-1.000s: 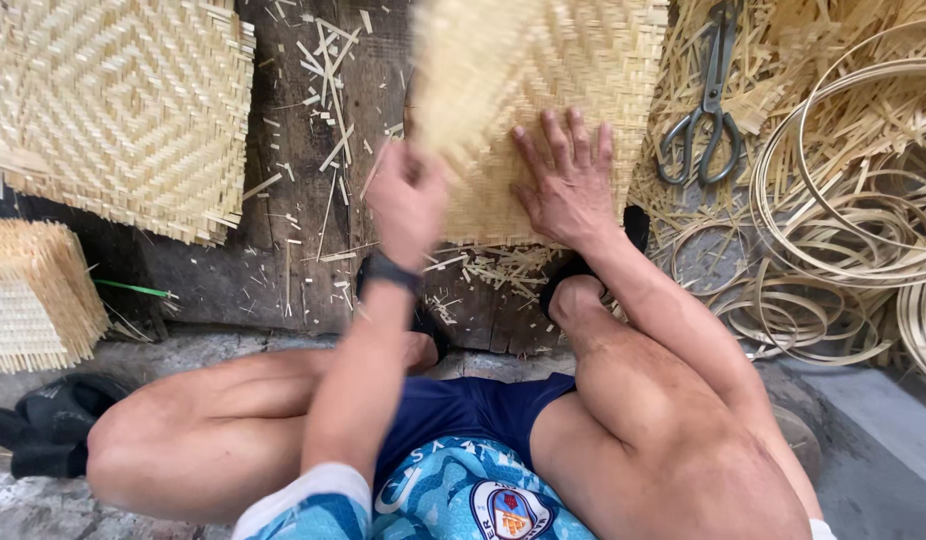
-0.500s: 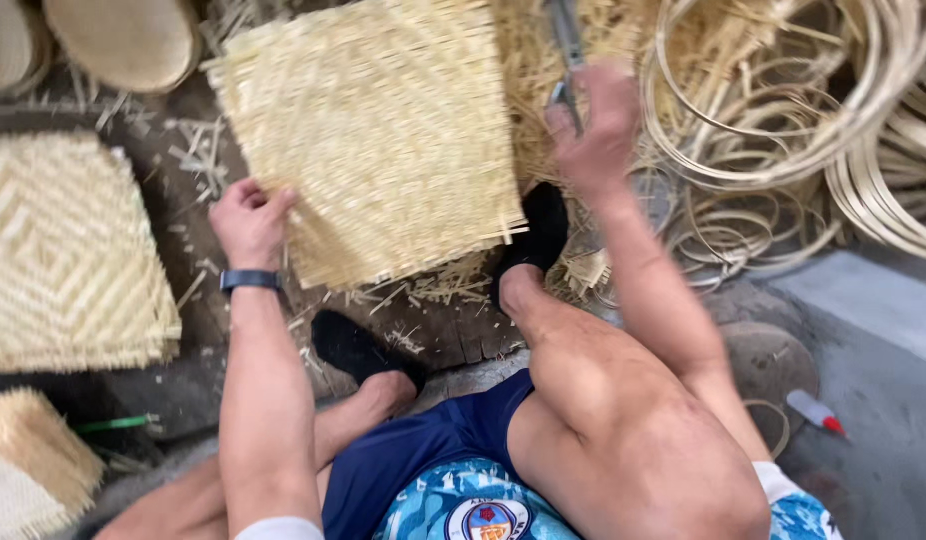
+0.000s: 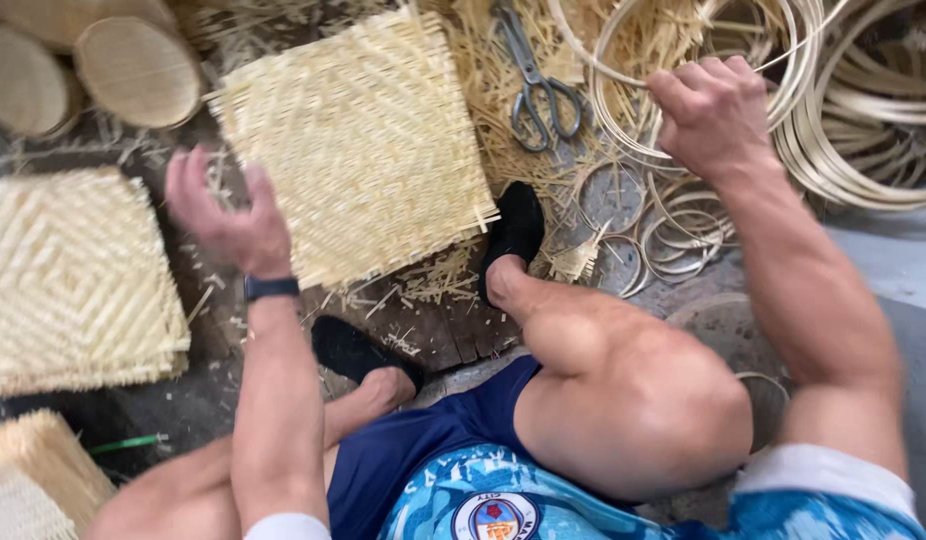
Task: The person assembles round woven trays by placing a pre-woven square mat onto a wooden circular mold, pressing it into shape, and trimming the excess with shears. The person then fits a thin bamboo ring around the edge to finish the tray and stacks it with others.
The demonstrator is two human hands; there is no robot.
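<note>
Workshop floor, dark planks (image 3: 453,335) littered with bamboo slivers. I'm seated, looking down past my knees.

Right hand (image 3: 711,118) is clenched on a thin bamboo hoop (image 3: 623,130) at the edge of the hoop pile (image 3: 863,120), upper right. Can't tell if it has one ring or a couple; they overlap.

Left hand (image 3: 223,215) is released, fingers spread, blurred, holding nothing. It hangs just off the left edge of the woven mat (image 3: 358,145), not touching as far as I can see.

Mat lies flat on the planks ahead of me, loose strand ends sticking out all round. My right foot (image 3: 513,235) sits at its lower right corner. Scissors (image 3: 533,85) lie on the straw between mat and hoops.

Further out: second mat (image 3: 73,275) to the left, round baskets (image 3: 133,70) top left.

My read: step in hand is picking a rim hoop for the mat. Next move calls for pulling one ring free of the tangle without dragging others, then bringing it over the mat, left hand steadying.
</note>
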